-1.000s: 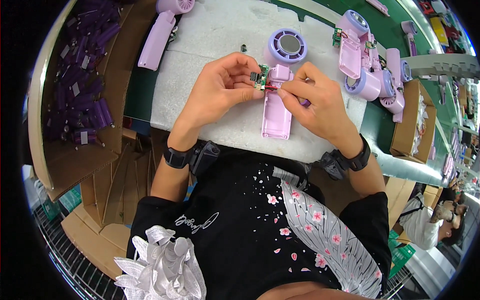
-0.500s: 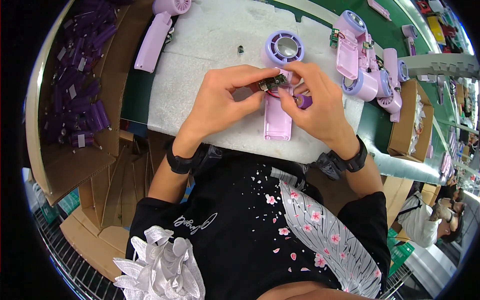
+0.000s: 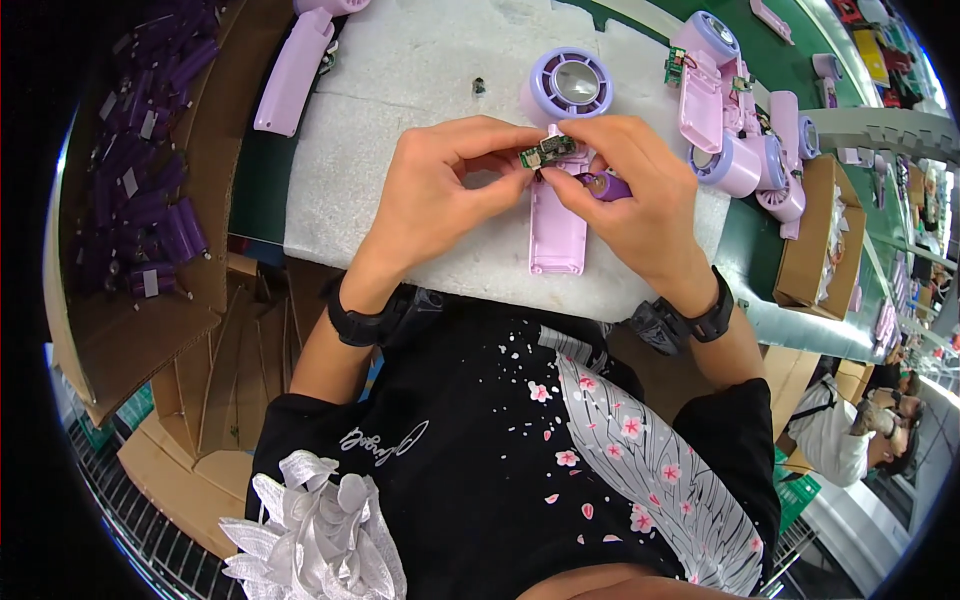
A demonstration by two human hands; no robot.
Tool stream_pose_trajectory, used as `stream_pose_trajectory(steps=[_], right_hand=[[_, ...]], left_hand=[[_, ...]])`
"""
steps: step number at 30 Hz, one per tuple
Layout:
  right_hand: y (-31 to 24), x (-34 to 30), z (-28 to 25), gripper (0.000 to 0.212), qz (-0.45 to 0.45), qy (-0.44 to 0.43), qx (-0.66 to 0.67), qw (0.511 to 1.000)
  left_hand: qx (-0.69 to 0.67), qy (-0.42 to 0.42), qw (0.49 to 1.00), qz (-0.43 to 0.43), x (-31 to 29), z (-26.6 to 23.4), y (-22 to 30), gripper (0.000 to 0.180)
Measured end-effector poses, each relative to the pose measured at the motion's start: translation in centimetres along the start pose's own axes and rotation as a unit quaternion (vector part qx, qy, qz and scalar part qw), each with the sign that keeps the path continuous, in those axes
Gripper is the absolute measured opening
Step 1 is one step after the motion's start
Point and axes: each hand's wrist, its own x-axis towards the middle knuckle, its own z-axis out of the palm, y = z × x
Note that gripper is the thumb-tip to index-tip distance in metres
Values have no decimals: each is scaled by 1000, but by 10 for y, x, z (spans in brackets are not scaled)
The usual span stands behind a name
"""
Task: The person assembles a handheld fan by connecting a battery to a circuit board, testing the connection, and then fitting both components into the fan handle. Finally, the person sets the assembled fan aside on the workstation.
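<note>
Between the fingertips of both hands is a small green circuit board (image 3: 548,152), raised over an open handheld-fan body. My left hand (image 3: 440,190) pinches the board's left end between thumb and fingers. At the other end, my right hand (image 3: 645,195) grips the board too, with a purple battery cell (image 3: 608,186) tucked against its fingers. Below them the fan's pink handle shell (image 3: 557,240) lies with its hollow side up on the white foam sheet (image 3: 375,160). Its round lilac fan head (image 3: 570,85) points away from me. My fingers partly hide the upper handle.
On the left stands a cardboard box (image 3: 205,180) of purple battery cells (image 3: 150,210). Another pink fan (image 3: 295,75) lies at the far left of the foam. Several fan bodies (image 3: 730,165) are heaped at right, beside a small carton (image 3: 808,245). A person (image 3: 835,435) sits further right.
The circuit board has been tilted so its green face shows more, still between both hands. The whole view has shifted slightly.
</note>
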Motion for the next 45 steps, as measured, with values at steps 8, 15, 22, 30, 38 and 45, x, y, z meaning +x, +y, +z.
stream_pose_trajectory(steps=[8,15,22,30,38,45], right_hand=[[1,-1,1,29,-13,12,-15,1000],[3,-1,1,29,-1,5,0,1000],[3,-1,2,29,-8,11,5,1000],[8,1,1,28,5,3,20,1000],[4,-2,-1,22,62,12,44,997],[7,1,-9,21,81,-36,50,995]], left_hand=[[27,11,999,18,1,2,1,33],[68,29,997,38,0,5,0,27],[198,68,968,135,1,9,0,24],[163,70,975,131,3,12,-3,26],[181,93,977,61,2,32,1,34],[173,52,983,28,2,28,5,35]])
